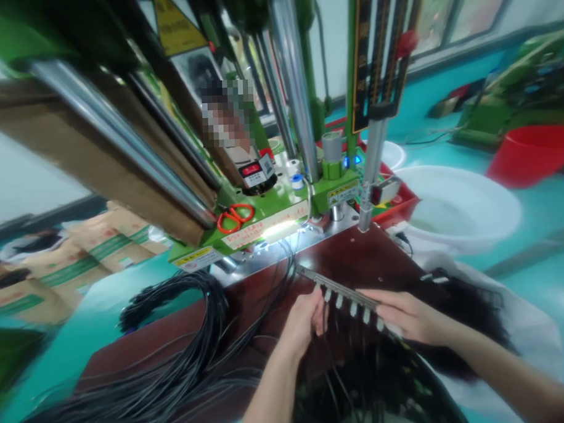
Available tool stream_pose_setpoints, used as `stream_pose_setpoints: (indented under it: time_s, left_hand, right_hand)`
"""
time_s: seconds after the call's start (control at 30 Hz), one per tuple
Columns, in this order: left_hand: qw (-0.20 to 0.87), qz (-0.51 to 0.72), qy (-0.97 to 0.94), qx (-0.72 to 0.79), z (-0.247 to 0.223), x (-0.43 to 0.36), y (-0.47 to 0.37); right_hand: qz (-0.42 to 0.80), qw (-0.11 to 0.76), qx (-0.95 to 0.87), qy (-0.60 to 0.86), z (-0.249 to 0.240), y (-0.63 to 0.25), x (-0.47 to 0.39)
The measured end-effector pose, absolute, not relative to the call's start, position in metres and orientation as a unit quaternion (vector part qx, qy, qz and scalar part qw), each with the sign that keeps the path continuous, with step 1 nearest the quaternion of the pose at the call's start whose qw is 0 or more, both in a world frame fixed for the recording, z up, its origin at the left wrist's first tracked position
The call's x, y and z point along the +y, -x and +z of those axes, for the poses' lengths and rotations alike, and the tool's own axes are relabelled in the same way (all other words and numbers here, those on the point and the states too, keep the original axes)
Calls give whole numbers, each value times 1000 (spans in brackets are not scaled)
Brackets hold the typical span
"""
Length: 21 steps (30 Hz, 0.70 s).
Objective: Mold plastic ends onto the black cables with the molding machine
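Observation:
A long metal bar (344, 291) with several pale connectors along its lower edge is held at a slant over the dark red table (357, 258). Thin dark cables hang from the connectors. My left hand (306, 315) is closed at the bar's left part, its fingers pinching a connector with its cable. At the bar's right end, my right hand (408, 315) is wrapped round the metal. A large bundle of black cables (194, 338) lies on the table to the left of my left hand.
The green machine (286, 202) with steel columns stands behind the table, orange-handled scissors (235, 218) on its base. A red tray (402, 201), a white basin (462, 205) and a red bucket (530, 153) are at the right. Paper sacks (80, 262) stand at the left.

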<state>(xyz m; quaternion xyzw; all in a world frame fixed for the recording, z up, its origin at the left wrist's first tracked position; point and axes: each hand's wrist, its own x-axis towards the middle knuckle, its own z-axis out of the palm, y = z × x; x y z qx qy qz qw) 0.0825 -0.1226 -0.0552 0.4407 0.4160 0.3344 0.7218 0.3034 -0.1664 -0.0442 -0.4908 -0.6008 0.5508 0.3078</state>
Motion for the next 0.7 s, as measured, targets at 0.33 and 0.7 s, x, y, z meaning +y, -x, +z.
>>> stream_pose_setpoints:
  time_s: [0.33, 0.7]
  left_hand:
    - [477, 214, -651, 551, -37, -130, -63]
    - [175, 114, -818, 536, -45, -163, -38]
  right_hand:
    - [453, 161, -693, 538, -32, -335, -115]
    - [256, 169, -818, 487, -26, -305, -51]
